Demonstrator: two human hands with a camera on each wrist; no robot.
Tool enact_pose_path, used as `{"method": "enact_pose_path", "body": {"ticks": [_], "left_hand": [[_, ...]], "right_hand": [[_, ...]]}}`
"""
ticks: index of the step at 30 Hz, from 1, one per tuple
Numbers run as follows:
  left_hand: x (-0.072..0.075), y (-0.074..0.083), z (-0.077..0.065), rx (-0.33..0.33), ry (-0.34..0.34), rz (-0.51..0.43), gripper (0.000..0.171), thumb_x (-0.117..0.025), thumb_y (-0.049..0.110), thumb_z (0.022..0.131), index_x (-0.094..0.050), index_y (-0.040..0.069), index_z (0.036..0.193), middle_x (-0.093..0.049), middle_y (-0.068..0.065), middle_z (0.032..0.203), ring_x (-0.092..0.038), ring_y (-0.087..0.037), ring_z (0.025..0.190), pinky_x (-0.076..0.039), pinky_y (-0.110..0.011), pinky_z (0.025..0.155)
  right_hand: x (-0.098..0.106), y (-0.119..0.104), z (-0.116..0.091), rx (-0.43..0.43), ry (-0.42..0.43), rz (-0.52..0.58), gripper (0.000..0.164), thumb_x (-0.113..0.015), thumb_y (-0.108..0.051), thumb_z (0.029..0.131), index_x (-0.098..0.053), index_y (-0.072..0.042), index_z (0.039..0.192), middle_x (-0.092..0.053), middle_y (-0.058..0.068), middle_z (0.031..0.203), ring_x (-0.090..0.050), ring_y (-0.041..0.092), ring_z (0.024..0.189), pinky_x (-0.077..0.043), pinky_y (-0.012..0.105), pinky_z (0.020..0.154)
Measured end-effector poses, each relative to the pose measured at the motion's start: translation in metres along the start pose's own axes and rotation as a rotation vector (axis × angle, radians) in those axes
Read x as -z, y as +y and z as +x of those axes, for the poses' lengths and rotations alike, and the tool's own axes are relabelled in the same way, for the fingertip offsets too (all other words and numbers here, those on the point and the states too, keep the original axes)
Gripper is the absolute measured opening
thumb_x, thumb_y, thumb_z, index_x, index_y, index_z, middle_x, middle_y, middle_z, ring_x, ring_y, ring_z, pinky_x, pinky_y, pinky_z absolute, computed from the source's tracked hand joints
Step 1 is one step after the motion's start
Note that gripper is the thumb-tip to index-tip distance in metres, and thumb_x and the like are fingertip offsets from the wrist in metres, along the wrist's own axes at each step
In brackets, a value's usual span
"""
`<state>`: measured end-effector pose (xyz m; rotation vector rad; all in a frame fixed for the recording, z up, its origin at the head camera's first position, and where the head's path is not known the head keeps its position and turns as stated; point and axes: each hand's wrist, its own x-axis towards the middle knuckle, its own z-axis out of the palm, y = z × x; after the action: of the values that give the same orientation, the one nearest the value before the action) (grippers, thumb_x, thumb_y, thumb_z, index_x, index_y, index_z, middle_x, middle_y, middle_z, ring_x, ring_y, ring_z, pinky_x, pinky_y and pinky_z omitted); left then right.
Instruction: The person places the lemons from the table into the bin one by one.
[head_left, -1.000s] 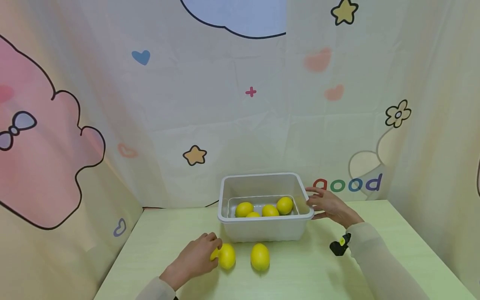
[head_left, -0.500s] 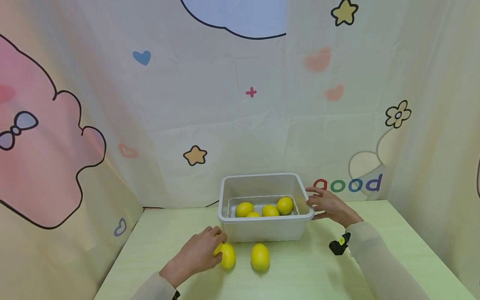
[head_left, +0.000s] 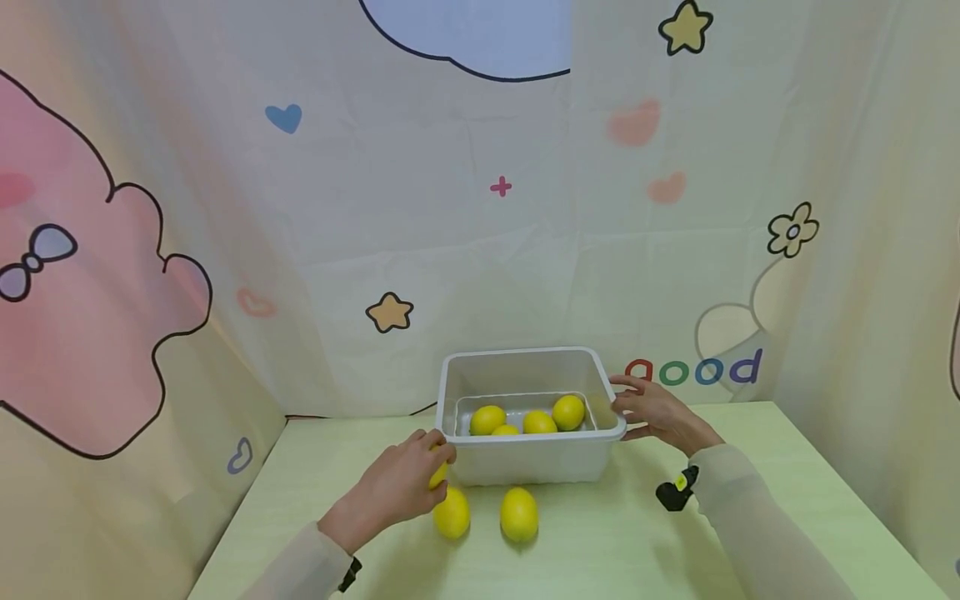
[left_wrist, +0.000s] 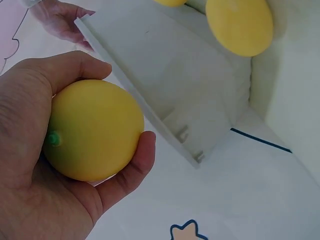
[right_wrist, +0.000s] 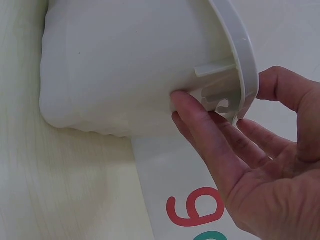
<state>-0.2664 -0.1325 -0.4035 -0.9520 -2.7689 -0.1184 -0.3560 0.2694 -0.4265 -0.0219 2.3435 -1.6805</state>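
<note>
And it's 7 lemons in sight! The left hand (head_left: 401,479) has 1 of them, the held lemon (left_wrist: 95,130), its thumb and fingers wrapped round the fruit, green nub facing the palm, up off the tabletop (head_left: 585,550). Over on the other flank, the right hand (head_left: 663,415) grips the rim of the 1 pale container (head_left: 528,461), fingertips against the outer wall under the lip!

The container sits between the 2 hands, the right at its side, the left near its front corner. Inside, 4 more: the left lemon (head_left: 487,420), nearest the left hand; the middle lemon (head_left: 540,422); the right lemon (head_left: 568,412), closest to the right hand; and the low lemon (head_left: 506,430), mostly hidden by the front wall. Anything lower behind that wall can't be seen.

Down on the tabletop, 2 more! The near lemon (head_left: 452,514) lies just below the left hand's fingertips, the outer lemon (head_left: 519,515) farther toward the right hand, a gap between them.

From the head, fingers cover much of the held lemon; whether it touches the container is hard to tell. The left wrist view crops 1 tabletop lemon to a sliver; the right wrist view cuts off the container's top.
</note>
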Motion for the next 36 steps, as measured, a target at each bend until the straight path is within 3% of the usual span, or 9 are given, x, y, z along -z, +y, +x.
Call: {"method": "enact_pose_path", "body": {"ticks": [4,10,21,36], "left_hand": [[0.012,0.002,0.007,-0.009,0.029,0.011,0.019,-0.072,0.022,0.084,-0.066,0.017,0.102,-0.062,0.0,0.104,-0.052,-0.015,0.086,-0.046,-0.021,0.057],[0.028,0.005,0.018,-0.033,0.069,0.024,0.02,-0.072,0.02,0.084,-0.066,0.017,0.102,-0.062,0.0,0.106,-0.053,-0.015,0.089,-0.051,-0.024,0.063],[0.05,0.01,0.04,-0.023,0.078,0.007,0.022,-0.071,0.022,0.086,-0.067,0.017,0.107,-0.064,-0.001,0.112,-0.055,-0.017,0.094,-0.054,-0.026,0.07],[0.058,-0.001,0.08,0.003,0.029,-0.057,0.021,-0.068,0.021,0.088,-0.067,0.016,0.108,-0.061,-0.001,0.107,-0.053,-0.017,0.092,-0.051,-0.028,0.076]], "right_hand": [[0.0,0.0,0.0,-0.002,0.001,0.002,0.066,-0.059,-0.021,0.097,-0.027,-0.009,0.154,-0.043,0.029,0.146,-0.058,0.046,0.12,-0.06,0.045,0.084],[0.001,0.0,0.002,-0.003,0.007,-0.004,0.066,-0.059,-0.021,0.097,-0.027,-0.009,0.154,-0.042,0.029,0.146,-0.065,0.037,0.109,-0.06,0.043,0.082],[0.001,-0.001,0.003,0.005,0.002,0.0,0.064,-0.058,-0.018,0.097,-0.028,-0.008,0.153,-0.046,0.029,0.143,-0.068,0.029,0.102,-0.061,0.042,0.08],[0.001,0.0,0.002,-0.004,0.001,-0.003,0.065,-0.058,-0.019,0.097,-0.026,-0.008,0.154,-0.039,0.031,0.148,-0.067,0.033,0.105,-0.061,0.042,0.08]]}}
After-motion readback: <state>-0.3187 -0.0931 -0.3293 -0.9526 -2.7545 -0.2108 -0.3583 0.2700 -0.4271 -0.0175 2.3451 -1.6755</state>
